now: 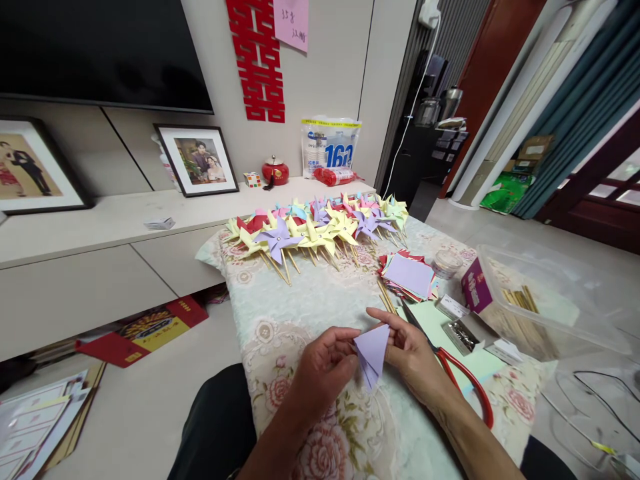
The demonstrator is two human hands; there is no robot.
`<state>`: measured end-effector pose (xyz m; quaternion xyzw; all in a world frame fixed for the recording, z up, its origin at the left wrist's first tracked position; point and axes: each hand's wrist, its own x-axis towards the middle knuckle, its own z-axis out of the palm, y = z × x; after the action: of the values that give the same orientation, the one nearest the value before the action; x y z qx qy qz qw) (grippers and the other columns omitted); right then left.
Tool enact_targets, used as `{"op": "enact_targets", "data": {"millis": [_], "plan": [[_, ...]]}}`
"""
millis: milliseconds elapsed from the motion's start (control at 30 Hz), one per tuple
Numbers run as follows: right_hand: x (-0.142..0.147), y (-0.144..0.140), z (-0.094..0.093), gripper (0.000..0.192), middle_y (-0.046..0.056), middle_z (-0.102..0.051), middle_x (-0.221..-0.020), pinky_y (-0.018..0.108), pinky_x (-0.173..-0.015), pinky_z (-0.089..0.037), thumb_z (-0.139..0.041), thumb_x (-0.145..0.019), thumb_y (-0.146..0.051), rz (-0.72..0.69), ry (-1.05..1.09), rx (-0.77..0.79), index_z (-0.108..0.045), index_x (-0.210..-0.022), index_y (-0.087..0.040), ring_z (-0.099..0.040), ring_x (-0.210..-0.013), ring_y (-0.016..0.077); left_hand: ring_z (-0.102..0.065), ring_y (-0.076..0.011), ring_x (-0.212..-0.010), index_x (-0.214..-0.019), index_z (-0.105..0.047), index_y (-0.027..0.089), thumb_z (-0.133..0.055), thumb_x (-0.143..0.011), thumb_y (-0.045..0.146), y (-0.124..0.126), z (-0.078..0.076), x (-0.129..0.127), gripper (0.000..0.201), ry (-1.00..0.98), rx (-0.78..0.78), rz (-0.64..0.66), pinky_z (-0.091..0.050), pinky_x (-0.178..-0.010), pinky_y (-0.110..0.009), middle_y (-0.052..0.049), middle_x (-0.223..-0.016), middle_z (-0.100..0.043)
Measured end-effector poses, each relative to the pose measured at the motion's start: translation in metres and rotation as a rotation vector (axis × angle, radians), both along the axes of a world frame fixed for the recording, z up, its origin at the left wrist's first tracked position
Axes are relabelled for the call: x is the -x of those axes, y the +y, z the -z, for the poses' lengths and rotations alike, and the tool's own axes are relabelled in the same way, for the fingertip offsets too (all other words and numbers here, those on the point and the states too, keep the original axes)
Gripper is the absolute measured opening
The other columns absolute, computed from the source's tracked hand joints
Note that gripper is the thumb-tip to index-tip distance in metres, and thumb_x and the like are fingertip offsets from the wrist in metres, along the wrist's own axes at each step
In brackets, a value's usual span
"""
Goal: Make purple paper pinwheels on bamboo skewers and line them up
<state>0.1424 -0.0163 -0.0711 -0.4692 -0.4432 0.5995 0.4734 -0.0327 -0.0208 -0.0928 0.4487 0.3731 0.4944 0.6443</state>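
Beside a cabinet [97, 283], a floral tablecloth [305, 300] lies beneath folded paper [373, 352].

Hands [325, 367]: two. Folded purple paper [371, 352]: one. Scissors [438, 351]: one. Framed photos [203, 160]: two. Pinwheels [319, 236]: over dozen.

The left hand [325, 370] and right hand [411, 357] are holding a folded purple paper [373, 350] between their fingers [343, 333] above the cloth-covered desk [280, 303]. Red-handled scissors [441, 353] are lying partly on pale green paper [481, 363] beside the right hand, near a stack of coloured sheets [409, 275], while many pinwheels [320, 235] are crowding the desk's far end.
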Motion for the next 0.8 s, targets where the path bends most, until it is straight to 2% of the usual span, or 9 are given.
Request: {"op": "enact_targets", "data": {"millis": [167, 300, 367, 433, 533, 800], "plan": [[0.003, -0.001, 0.002, 0.041, -0.003, -0.065, -0.074, 0.025, -0.062, -0.041, -0.080, -0.074, -0.030, -0.099, -0.047, -0.004, -0.069, -0.111, -0.019, -0.056, -0.065, 0.0124, -0.062, -0.0136, -0.063, -0.089, -0.070, 0.015, -0.076, -0.076, 0.035, 0.003, 0.000, 0.001, 0.025, -0.016, 0.020, -0.009, -0.047, -0.062, -0.024, -0.002, -0.072, -0.071], [0.004, -0.004, -0.003, 0.039, -0.001, -0.069, -0.082, 0.027, -0.070, -0.045, -0.081, -0.077, -0.033, -0.211, 0.027, 0.010, -0.069, -0.112, -0.021, -0.061, -0.072, 0.0137, -0.051, -0.0096, -0.053, -0.077, -0.068, 0.015, -0.073, -0.079, 0.038, 0.007, -0.004, 0.004, 0.023, 0.042, 0.045, -0.059, -0.040, -0.054, -0.021, 0.003, -0.058, -0.061], [0.001, -0.004, -0.007, 0.040, -0.001, -0.068, -0.079, 0.027, -0.070, -0.045, -0.082, -0.077, -0.035, -0.218, 0.034, 0.008, -0.070, -0.112, -0.020, -0.061, -0.072, 0.0132, -0.049, -0.0096, -0.052, -0.072, -0.065, 0.016, -0.074, -0.078, 0.038, 0.007, -0.007, 0.004, 0.025, 0.033, 0.065, -0.097, -0.040, -0.053, -0.021, 0.003, -0.057, -0.060], [-0.003, -0.002, -0.009, 0.040, 0.000, -0.068, -0.076, 0.026, -0.070, -0.045, -0.081, -0.078, -0.038, -0.168, 0.027, -0.012, -0.071, -0.111, -0.019, -0.060, -0.070, 0.0131, -0.049, -0.0099, -0.051, -0.069, -0.064, 0.016, -0.074, -0.076, 0.039, 0.007, -0.009, 0.004, 0.026, 0.026, 0.076, -0.111, -0.039, -0.052, -0.021, 0.003, -0.056, -0.060], [-0.007, 0.000, -0.008, 0.038, 0.002, -0.069, -0.074, 0.028, -0.069, -0.047, -0.077, -0.082, -0.043, -0.089, 0.078, -0.013, -0.073, -0.110, -0.017, -0.060, -0.069, 0.0143, -0.053, -0.0110, -0.055, -0.075, -0.067, 0.016, -0.075, -0.076, 0.037, 0.007, -0.009, 0.005, 0.023, 0.014, 0.080, -0.107, -0.042, -0.055, -0.022, 0.002, -0.059, -0.063], [-0.004, 0.000, -0.013, 0.032, 0.005, -0.072, -0.087, 0.025, -0.066, -0.050, -0.082, -0.077, -0.038, -0.095, 0.232, 0.080, -0.077, -0.102, -0.018, -0.062, -0.069, 0.0123, -0.063, -0.0150, -0.065, -0.099, -0.067, 0.015, -0.078, -0.074, 0.034, 0.008, -0.005, 0.004, 0.032, -0.059, 0.112, -0.091, -0.047, -0.063, -0.025, -0.001, -0.073, -0.072]]}}
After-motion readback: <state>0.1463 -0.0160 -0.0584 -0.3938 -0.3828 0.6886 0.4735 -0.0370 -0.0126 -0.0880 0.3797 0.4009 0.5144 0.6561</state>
